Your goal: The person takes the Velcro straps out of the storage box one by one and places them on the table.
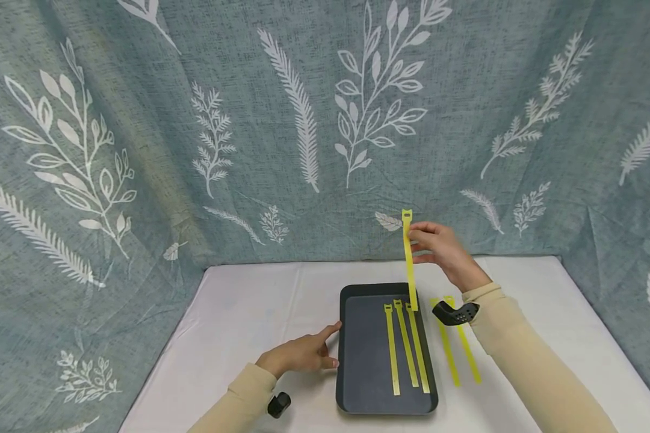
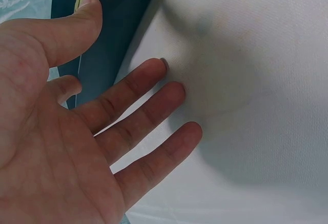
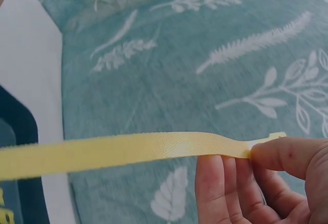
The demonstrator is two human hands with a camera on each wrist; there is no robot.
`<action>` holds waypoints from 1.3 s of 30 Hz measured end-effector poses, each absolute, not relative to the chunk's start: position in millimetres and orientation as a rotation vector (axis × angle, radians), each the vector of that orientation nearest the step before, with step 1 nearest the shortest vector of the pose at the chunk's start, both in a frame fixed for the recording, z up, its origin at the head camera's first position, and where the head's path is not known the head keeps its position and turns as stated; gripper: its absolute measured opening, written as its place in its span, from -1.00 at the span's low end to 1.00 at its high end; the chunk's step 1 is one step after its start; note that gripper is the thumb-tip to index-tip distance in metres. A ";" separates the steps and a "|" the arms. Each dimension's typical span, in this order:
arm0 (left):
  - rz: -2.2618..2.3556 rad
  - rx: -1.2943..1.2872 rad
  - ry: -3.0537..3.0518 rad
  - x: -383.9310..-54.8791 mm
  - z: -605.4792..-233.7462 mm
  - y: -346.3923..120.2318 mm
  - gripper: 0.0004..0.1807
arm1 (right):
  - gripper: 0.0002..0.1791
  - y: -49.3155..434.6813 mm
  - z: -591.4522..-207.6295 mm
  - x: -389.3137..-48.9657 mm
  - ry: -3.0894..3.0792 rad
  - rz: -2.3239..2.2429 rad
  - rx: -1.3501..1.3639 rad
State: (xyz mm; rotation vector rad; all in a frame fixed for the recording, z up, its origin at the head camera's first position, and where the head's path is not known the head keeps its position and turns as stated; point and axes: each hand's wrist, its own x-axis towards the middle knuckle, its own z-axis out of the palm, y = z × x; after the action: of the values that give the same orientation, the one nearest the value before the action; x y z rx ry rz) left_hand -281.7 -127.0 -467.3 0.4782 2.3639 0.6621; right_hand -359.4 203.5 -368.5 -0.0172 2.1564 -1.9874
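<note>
My right hand (image 1: pixel 437 245) pinches a yellow cable strap (image 1: pixel 410 264) near its slotted head, and the strap hangs down over the far right corner of a dark tray (image 1: pixel 365 385). In the right wrist view the thumb and fingers grip the strap (image 3: pixel 128 149) close to its head end. Three more yellow straps (image 1: pixel 392 355) lie lengthwise in the right half of the tray. At the tray's left side is my left hand (image 1: pixel 303 353), its index finger and thumb reaching to the rim. The left wrist view shows that hand's fingers (image 2: pixel 148 116) spread and holding nothing.
Two yellow straps (image 1: pixel 468 355) lie on the white tablecloth (image 1: pixel 281 300) right of the tray, partly behind the right wrist's black camera (image 1: pixel 456 313). A blue-green leaf-patterned curtain (image 1: pixel 303 150) hangs behind the table and at both sides.
</note>
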 end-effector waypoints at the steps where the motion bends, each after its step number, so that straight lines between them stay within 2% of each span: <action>1: 0.663 0.478 2.364 -281.9 -467.5 -127.4 -0.07 | -0.48 207.1 -367.9 -359.3 2.165 -1.980 -0.003; 11: 0.681 0.488 2.365 -282.6 -466.4 -129.5 -0.07 | -0.42 240.5 -371.8 -357.2 2.236 -1.915 0.043; 24: 0.687 0.495 2.356 -281.8 -466.6 -129.0 -0.06 | -0.26 288.3 -394.9 -339.5 2.294 -1.821 0.138; 39: 0.706 0.514 2.344 -280.5 -466.5 -130.3 -0.07 | -0.27 305.6 -422.9 -332.9 2.268 -1.781 0.252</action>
State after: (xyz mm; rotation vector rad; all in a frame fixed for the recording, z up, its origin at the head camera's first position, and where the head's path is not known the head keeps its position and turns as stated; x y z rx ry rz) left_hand -280.5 -130.3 -466.5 0.5136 2.3438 0.7058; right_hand -332.9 305.6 -422.9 0.2522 2.2678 -1.7813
